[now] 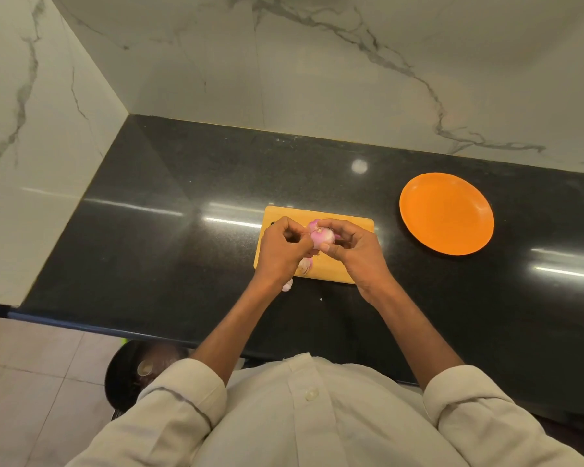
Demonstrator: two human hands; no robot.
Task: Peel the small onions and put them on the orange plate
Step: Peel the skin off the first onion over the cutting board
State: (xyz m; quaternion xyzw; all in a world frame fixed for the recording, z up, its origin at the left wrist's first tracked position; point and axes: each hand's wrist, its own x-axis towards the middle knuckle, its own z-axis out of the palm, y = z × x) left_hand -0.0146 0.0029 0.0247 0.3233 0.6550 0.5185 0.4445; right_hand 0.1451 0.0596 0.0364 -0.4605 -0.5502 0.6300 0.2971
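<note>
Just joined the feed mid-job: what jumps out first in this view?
The bright orange plate stands out on the black counter, bare and to the right of the wooden cutting board. Over that board, the left hand and right hand together hold a small pinkish onion. Pale onion pieces lie on the board's near edge, under the left hand.

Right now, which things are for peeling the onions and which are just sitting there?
For the job:
onion, held in left hand and right hand
orange plate, nothing on it yet
cutting board
peel scraps

Just there:
black countertop
dark bin on the floor
</note>
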